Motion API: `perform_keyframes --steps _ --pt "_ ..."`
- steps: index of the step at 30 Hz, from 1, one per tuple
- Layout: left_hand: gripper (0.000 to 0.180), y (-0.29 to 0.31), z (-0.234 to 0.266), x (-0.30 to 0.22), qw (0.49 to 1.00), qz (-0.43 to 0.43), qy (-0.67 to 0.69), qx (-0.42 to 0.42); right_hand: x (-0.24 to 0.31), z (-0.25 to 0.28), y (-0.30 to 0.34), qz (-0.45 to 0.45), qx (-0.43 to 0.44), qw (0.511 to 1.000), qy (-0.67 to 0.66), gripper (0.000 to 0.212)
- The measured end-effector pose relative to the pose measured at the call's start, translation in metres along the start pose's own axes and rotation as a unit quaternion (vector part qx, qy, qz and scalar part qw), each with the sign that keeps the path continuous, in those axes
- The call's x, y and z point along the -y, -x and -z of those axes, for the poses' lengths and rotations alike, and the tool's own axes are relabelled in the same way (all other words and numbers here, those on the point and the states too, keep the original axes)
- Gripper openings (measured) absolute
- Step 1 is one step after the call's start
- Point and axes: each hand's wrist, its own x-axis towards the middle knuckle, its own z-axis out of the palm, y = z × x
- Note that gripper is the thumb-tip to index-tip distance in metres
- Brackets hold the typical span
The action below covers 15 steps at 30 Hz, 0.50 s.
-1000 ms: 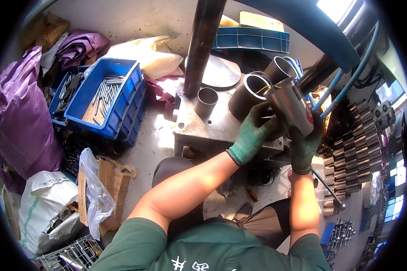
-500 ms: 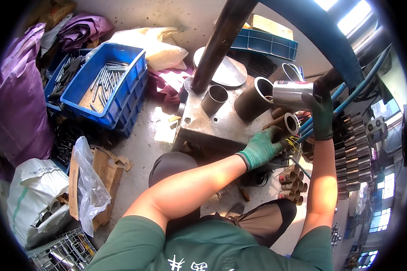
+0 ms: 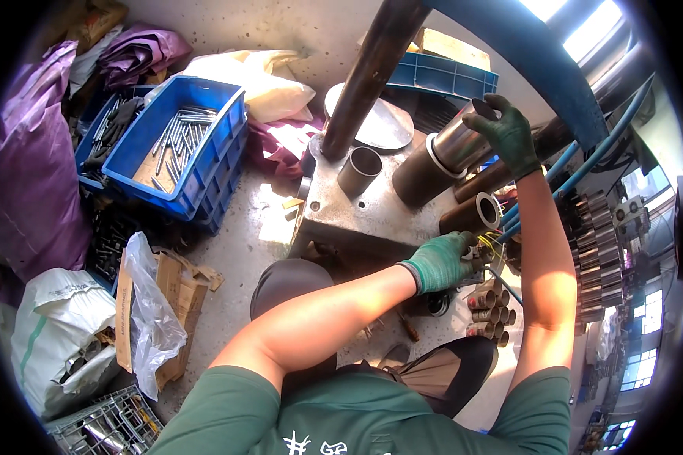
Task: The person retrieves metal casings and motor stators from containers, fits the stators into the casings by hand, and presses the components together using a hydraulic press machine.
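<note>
My right hand [image 3: 506, 136], in a dark green glove, grips the upper end of a shiny metal sleeve [image 3: 454, 144]. The sleeve's lower end sits inside the light-rimmed mouth of a thick dark tube [image 3: 416, 180], which stands tilted on the metal machine block [image 3: 341, 216]. My left hand [image 3: 442, 262], in a lighter green glove, has curled fingers beside yellow wires [image 3: 493, 244], below a second, shorter dark tube [image 3: 470, 214]. What lies in its fingers is hidden. A short open dark cylinder [image 3: 360, 172] stands farther left on the block.
A blue crate [image 3: 140, 182] of metal rods stands at left. A thick dark post [image 3: 372, 76] and a curved blue beam [image 3: 539, 53] rise close to my right hand. Several small tubes [image 3: 490, 307] are stacked below; more metal cylinders [image 3: 596, 250] stand at right.
My right hand has moved up and left, tilting the metal sleeve from level to slanted and setting its end into the thick tube. My left hand has dropped away from the shorter tube.
</note>
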Motion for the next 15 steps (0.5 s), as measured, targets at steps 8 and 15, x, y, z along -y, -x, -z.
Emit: perform_keyframes --steps 8,15 --pt "0.063 0.002 0.001 0.002 1.0 0.013 0.001 0.021 0.022 -0.006 0.006 0.06 -0.003 0.995 0.08 0.069" --pt "0.062 0.002 0.001 -0.001 0.999 0.01 -0.003 0.039 0.025 -0.008 0.01 0.076 -0.008 0.985 0.155 0.064"
